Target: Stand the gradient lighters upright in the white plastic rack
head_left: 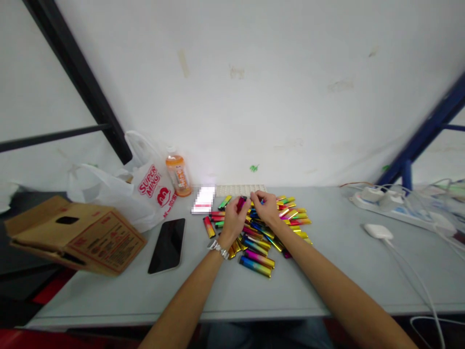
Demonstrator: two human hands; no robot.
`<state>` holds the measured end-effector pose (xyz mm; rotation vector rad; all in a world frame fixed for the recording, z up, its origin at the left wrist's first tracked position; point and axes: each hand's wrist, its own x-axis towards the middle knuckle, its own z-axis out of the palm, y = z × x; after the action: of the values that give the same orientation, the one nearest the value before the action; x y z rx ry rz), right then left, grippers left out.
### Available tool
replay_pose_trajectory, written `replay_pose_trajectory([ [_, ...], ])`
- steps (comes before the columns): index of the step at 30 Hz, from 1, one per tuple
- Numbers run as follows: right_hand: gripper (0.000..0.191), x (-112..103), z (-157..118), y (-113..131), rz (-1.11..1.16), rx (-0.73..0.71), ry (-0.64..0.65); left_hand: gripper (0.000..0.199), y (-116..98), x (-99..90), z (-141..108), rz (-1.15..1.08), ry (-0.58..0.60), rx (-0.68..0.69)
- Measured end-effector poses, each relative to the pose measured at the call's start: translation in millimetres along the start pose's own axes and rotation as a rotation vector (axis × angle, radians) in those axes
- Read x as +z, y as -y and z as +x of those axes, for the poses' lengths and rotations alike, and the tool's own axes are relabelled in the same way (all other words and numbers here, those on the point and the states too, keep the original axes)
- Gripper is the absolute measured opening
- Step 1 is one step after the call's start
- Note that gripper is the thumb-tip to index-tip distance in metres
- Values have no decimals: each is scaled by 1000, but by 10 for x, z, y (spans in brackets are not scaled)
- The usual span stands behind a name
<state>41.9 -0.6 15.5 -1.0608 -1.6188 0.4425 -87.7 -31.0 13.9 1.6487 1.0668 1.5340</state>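
A loose pile of slim, shiny, colour-graded lighters (pixel 258 244) lies on the grey table. Over the far part of that pile, my left hand (pixel 234 220), with a metal-band watch at its wrist, is closed on a magenta lighter (pixel 241 203) with a dark end. My right hand (pixel 266 207) is beside it, fingertips pinched together close to that dark end. Whatever the right fingers hold is too small to make out. A blue-to-gold lighter (pixel 255 266) lies nearest to me, and a red one (pixel 209 227) rests left of my left hand.
To the left are an opened cardboard box (pixel 109 237), a black-screened phone (pixel 167 245), a white plastic bag (pixel 145 203) and an orange drink bottle (pixel 178 174). A lit phone (pixel 203 199) stands at the back. On the right are a power strip (pixel 399 208) and a white charger (pixel 378 231) with cable.
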Motion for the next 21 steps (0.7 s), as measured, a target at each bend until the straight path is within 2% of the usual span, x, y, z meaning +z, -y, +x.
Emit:
replay_pose_trajectory([
  [3, 42, 55, 170, -7, -13, -7, -7, 42, -31, -6, -13, -9, 23, -44],
  [6, 43, 41, 222, 64, 4, -7, -34, 47, -42, 5, -1, 29, 8, -65],
  [10, 46, -63, 117, 206, 98, 11, -54, 48, -19, 30, 17, 54, -55, -95],
  [14, 46, -160, -45, 319, 228, 103, -97, 45, 4, 34, 8, 112, -87, -92],
  [17, 46, -176, -136, 343, 313, 163, -110, 38, -4, 30, 3, 134, -75, -65],
  [21, 47, -137, -202, 312, 312, 185, -100, 33, -39, 37, 6, 174, -81, -47],
])
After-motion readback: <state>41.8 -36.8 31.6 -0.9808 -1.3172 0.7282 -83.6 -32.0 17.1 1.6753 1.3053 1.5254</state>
